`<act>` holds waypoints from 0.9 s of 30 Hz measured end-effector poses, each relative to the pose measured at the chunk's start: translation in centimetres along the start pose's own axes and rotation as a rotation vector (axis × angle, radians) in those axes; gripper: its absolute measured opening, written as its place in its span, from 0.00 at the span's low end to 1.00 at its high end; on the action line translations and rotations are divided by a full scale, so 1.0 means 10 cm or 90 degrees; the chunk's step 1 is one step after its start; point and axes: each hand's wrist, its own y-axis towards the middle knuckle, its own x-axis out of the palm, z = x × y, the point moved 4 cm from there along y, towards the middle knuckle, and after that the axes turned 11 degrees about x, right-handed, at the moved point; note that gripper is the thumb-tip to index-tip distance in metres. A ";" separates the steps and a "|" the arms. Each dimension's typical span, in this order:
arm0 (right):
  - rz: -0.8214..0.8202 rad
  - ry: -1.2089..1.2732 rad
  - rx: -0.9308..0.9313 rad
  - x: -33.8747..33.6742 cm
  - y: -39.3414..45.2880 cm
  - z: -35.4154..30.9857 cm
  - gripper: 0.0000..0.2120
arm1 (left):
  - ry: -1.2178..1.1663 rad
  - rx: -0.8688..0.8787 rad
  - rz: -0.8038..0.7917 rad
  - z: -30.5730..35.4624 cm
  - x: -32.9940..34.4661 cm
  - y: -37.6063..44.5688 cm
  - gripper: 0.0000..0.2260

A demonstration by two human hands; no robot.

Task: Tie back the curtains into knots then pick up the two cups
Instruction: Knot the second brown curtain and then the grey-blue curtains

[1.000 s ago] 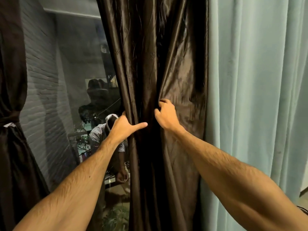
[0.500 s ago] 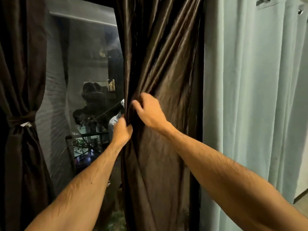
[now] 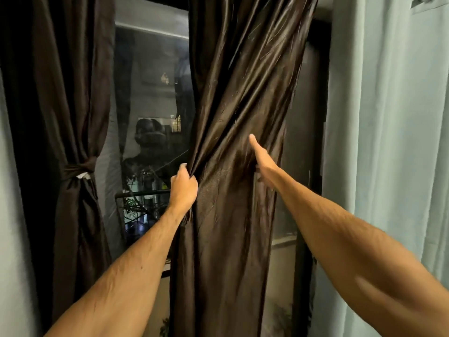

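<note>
Right brown curtain (image 3: 233, 142) hangs mid-window — thin, slick satin, light, bunches easily. Left hand (image 3: 183, 188) fisted on its left edge; right hand (image 3: 263, 161) flat, unclenched against folds. Gather at waist height.

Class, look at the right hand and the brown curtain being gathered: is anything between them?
Nothing visible. The right hand already lies against the brown curtain, while the left hand grips its edge.

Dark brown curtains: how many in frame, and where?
2. One at left, already knotted at mid-height. One at centre, untied, bunched in the left hand. Pale curtains flank both; further panels could lie outside the frame.
</note>
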 end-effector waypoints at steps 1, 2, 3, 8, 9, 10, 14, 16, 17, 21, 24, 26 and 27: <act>-0.051 0.030 -0.017 0.10 -0.03 -0.03 0.43 | 0.004 0.002 -0.003 0.01 0.00 -0.01 0.18; -0.082 0.067 -0.036 0.19 -0.10 -0.08 0.39 | 0.009 0.002 -0.002 0.02 -0.01 -0.02 0.19; -0.106 0.101 -0.058 0.28 -0.14 -0.13 0.36 | 0.012 0.000 0.000 0.03 -0.01 -0.03 0.19; -0.074 0.061 -0.143 0.65 0.07 -0.27 0.50 | -0.004 -0.007 -0.008 0.04 0.02 -0.05 0.21; -0.043 0.008 -0.162 0.72 -0.08 -0.33 0.50 | -0.008 0.001 -0.016 0.07 0.02 -0.07 0.19; -0.012 -0.030 -0.187 0.80 -0.23 -0.40 0.48 | -0.010 0.010 -0.027 0.09 0.02 -0.10 0.17; 0.038 -0.176 -0.284 1.11 -0.42 -0.55 0.35 | -0.036 0.017 -0.032 0.11 0.00 -0.13 0.16; 0.050 -0.249 -0.308 1.30 -0.46 -0.61 0.36 | -0.036 0.000 -0.010 0.08 -0.08 -0.14 0.16; 0.048 -0.286 -0.319 1.40 -0.47 -0.62 0.37 | -0.038 -0.001 0.004 0.05 -0.13 -0.14 0.16; 0.042 -0.373 -0.385 1.72 -0.56 -0.66 0.34 | -0.022 0.009 0.075 -0.12 -0.38 -0.14 0.13; 0.053 -0.401 -0.424 1.86 -0.63 -0.69 0.28 | 0.000 0.007 0.124 -0.19 -0.53 -0.11 0.14; 0.056 -0.406 -0.445 1.90 -0.64 -0.69 0.25 | -0.007 -0.002 0.140 -0.15 -0.57 -0.15 0.14; 0.050 -0.399 -0.450 1.91 -0.62 -0.67 0.22 | -0.013 -0.008 0.140 -0.14 -0.56 -0.16 0.15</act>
